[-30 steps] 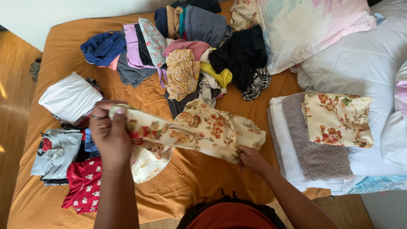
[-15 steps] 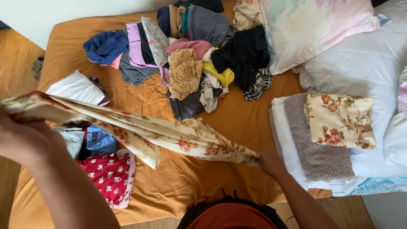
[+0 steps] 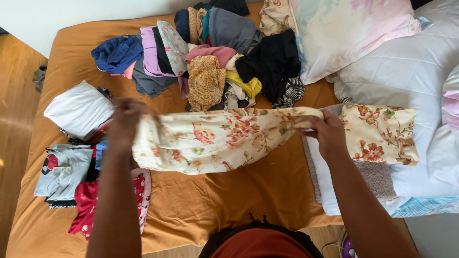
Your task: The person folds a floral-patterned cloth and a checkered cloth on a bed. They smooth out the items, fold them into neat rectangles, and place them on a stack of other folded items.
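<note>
Floral cloth [image 3: 215, 138] stretched between two hands, left hand [image 3: 125, 122] and right hand [image 3: 327, 134] grip closed on its ends.

You hold a cream floral cloth [image 3: 215, 138] with red and orange blossoms stretched flat and wide, one end in each fist, its lower edge sagging slightly just above the orange bed sheet [image 3: 191, 210].
</note>
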